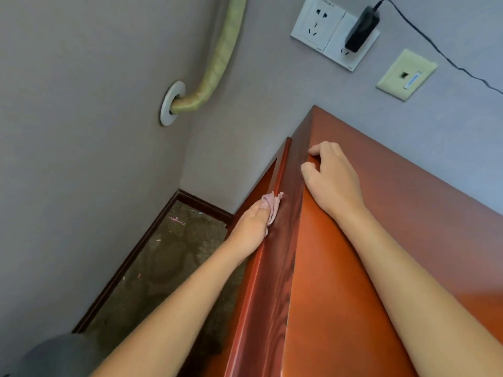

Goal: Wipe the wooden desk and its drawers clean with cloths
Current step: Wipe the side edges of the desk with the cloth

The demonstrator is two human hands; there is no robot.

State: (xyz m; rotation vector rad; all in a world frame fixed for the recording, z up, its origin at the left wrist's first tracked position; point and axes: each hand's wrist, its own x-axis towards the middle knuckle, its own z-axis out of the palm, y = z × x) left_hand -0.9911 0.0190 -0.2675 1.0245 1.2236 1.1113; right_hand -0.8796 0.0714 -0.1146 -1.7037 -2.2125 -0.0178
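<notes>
Left hand [251, 221] pinches pink cloth [272, 206] against desk [394, 227] side edge near far corner, cloth beyond fingertips, right hand [333, 176] curled, empty, on desktop edge

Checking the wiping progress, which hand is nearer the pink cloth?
Left. The left hand presses the pink cloth against the desk's side edge; the right hand rests on the desk top, apart.

Hotel-type rm: patterned carpet [174, 268], wall sockets [324, 31], wrapped AC pipe [217, 63], wooden desk [394, 213].
</notes>
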